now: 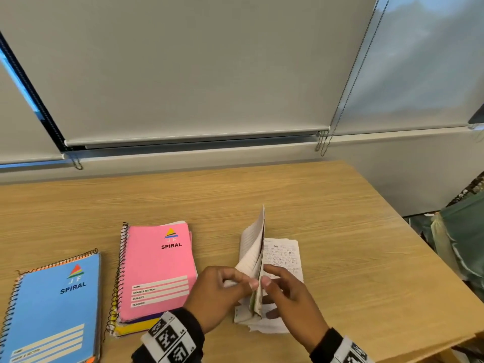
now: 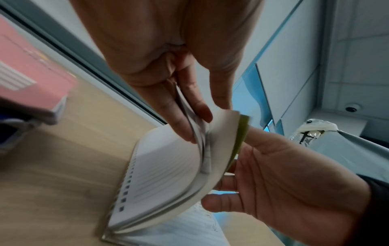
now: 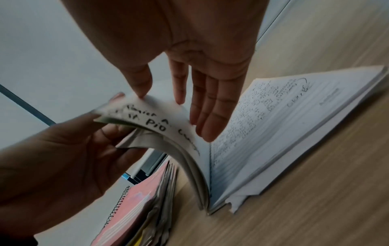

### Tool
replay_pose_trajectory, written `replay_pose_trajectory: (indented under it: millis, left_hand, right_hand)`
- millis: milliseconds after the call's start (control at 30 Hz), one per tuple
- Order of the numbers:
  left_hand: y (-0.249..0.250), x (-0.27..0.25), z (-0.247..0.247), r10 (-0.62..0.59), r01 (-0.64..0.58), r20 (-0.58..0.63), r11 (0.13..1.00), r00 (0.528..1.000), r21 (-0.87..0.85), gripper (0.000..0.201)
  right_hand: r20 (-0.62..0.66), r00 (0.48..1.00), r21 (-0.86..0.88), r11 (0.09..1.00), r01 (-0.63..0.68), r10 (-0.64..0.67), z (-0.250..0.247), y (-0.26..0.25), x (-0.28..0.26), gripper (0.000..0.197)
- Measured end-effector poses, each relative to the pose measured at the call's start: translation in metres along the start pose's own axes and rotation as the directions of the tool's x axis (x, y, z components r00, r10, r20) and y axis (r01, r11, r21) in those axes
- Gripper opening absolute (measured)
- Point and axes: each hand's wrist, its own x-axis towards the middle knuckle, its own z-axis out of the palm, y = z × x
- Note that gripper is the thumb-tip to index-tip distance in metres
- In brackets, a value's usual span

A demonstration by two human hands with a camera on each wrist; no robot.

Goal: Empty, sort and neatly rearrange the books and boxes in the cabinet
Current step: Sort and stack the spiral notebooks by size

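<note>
I've got bare table (image 1: 262,195) across mid frame, btwn the window sill and the books, so free passage there. Lower left is blocked: blue notebook (image 1: 55,307), then pink notebook stack (image 1: 157,271) just beside. Narrow gap btwn pink stack and open notebook (image 1: 269,273), lower centre. Right of it, clear wood to the table edge.

The pink notebook (image 1: 157,271), to the left of the left hand's fingers (image 1: 237,280), says "JF SPIRAL" on top and "NAME", "GRADE & SECTION", "SUBJECT" and "TEACHER" lower down. The blue notebook (image 1: 55,310), farther left, also says "JF SPIRAL". The bent page (image 3: 160,119) right under the right hand's fingertips (image 3: 202,126) has black marker letters like "PIO", and the other writing is too blurry to read.
</note>
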Motion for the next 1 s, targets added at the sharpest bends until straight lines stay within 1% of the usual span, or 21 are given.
replay_pose_trajectory:
  millis: [100, 167, 233, 300, 367, 400, 433, 467, 533, 600, 633, 667, 700, 733, 800, 833, 867, 900, 933, 967, 1000]
  left_hand:
    - [-0.004, -0.003, -0.005, -0.025, 0.024, -0.014, 0.999, 1.000, -0.037, 0.013]
    - [-0.009, -0.003, -0.008, -0.010, 0.012, -0.043, 0.999, 0.999, 0.035, 0.010]
    - [-0.010, -0.004, -0.012, 0.043, -0.031, -0.105, 0.993, 0.994, 0.114, 0.007]
    - [-0.005, -0.003, -0.019, 0.109, -0.083, -0.205, 0.988, 0.973, 0.134, 0.016]
    - [0.002, -0.001, -0.027, 0.153, -0.132, -0.292, 0.987, 0.944, 0.094, 0.020]
    - [0.008, 0.001, -0.029, 0.169, -0.156, -0.315, 0.985, 0.934, 0.067, 0.019]
    - [0.014, 0.003, -0.030, 0.171, -0.174, -0.326, 0.985, 0.930, 0.020, 0.017]
    - [0.020, 0.006, -0.030, 0.154, -0.181, -0.330, 0.982, 0.931, -0.052, 0.016]
    - [0.039, 0.009, -0.025, 0.082, -0.174, -0.315, 0.945, 0.946, -0.278, 0.019]
    - [0.062, 0.009, -0.016, 0.010, -0.154, -0.260, 0.829, 0.966, -0.538, 0.020]
    - [0.072, 0.009, -0.012, -0.013, -0.147, -0.239, 0.754, 0.971, -0.640, 0.018]
    - [0.081, 0.008, -0.009, -0.031, -0.142, -0.222, 0.679, 0.975, -0.720, 0.017]
    - [0.085, 0.007, -0.007, -0.047, -0.135, -0.207, 0.616, 0.977, -0.776, 0.015]
    - [0.089, 0.004, -0.007, -0.055, -0.130, -0.196, 0.575, 0.979, -0.808, 0.015]
    - [0.087, 0.000, -0.011, -0.071, -0.098, -0.169, 0.574, 0.983, -0.813, 0.014]
    - [0.083, -0.003, -0.013, -0.097, -0.059, -0.151, 0.621, 0.984, -0.781, 0.013]
    - [0.075, -0.005, -0.016, -0.140, -0.005, -0.147, 0.706, 0.979, -0.708, 0.012]
    - [0.065, -0.007, -0.019, -0.171, 0.045, -0.177, 0.831, 0.969, -0.554, 0.010]
    - [0.053, -0.010, -0.023, -0.163, 0.081, -0.243, 0.945, 0.956, -0.317, 0.006]
    - [0.045, -0.014, -0.024, -0.115, 0.088, -0.296, 0.991, 0.948, -0.103, 0.009]
    - [0.040, -0.019, -0.027, -0.061, 0.075, -0.346, 0.997, 0.936, 0.029, 0.023]
  right_hand:
    - [0.000, 1.000, 0.090, 0.996, -0.017, 0.017, 0.001, -0.005, -0.003, 0.021]
    - [-0.032, 0.999, 0.068, 0.998, -0.016, 0.018, -0.008, -0.007, -0.003, 0.021]
    - [-0.052, 0.996, 0.075, 0.995, -0.067, 0.071, -0.026, -0.004, 0.000, 0.019]
    - [-0.062, 0.987, -0.017, 0.989, -0.147, 0.146, -0.046, 0.007, 0.006, 0.025]
    - [-0.142, 0.974, -0.214, 0.955, -0.203, 0.175, -0.061, 0.021, 0.009, 0.032]
    - [-0.199, 0.966, -0.321, 0.920, -0.225, 0.166, -0.063, 0.028, 0.011, 0.045]
    - [-0.242, 0.964, -0.435, 0.876, -0.206, 0.107, -0.063, 0.031, 0.009, 0.064]
    - [-0.224, 0.974, -0.526, 0.839, -0.141, 0.024, -0.059, 0.030, 0.003, 0.084]
    - [-0.070, 0.990, -0.539, 0.840, 0.062, -0.119, -0.047, 0.021, -0.012, 0.116]
    - [0.115, 0.980, -0.576, 0.792, 0.199, -0.162, -0.027, 0.011, -0.024, 0.138]
    - [0.148, 0.973, -0.628, 0.743, 0.232, -0.179, -0.016, 0.010, -0.024, 0.140]
    - [0.136, 0.970, -0.649, 0.721, 0.243, -0.203, -0.008, 0.013, -0.021, 0.134]
    - [0.081, 0.972, -0.622, 0.751, 0.220, -0.219, -0.003, 0.014, -0.017, 0.120]
    - [-0.007, 0.976, -0.558, 0.810, 0.178, -0.219, -0.001, 0.011, -0.013, 0.098]
    - [-0.235, 0.947, -0.434, 0.896, 0.098, -0.218, -0.006, 0.003, 0.000, 0.054]
    - [-0.330, 0.910, -0.398, 0.911, 0.107, -0.250, -0.011, -0.004, 0.005, 0.044]
    - [-0.399, 0.868, -0.391, 0.911, 0.130, -0.295, -0.015, -0.010, 0.010, 0.037]
    - [-0.437, 0.827, -0.416, 0.895, 0.162, -0.353, -0.018, -0.017, 0.013, 0.031]
    - [-0.437, 0.796, -0.450, 0.868, 0.210, -0.419, -0.017, -0.026, 0.015, 0.029]
    - [-0.409, 0.771, -0.473, 0.836, 0.278, -0.487, -0.014, -0.036, 0.015, 0.037]
    - [-0.355, 0.739, -0.494, 0.786, 0.371, -0.572, -0.008, -0.045, 0.013, 0.052]
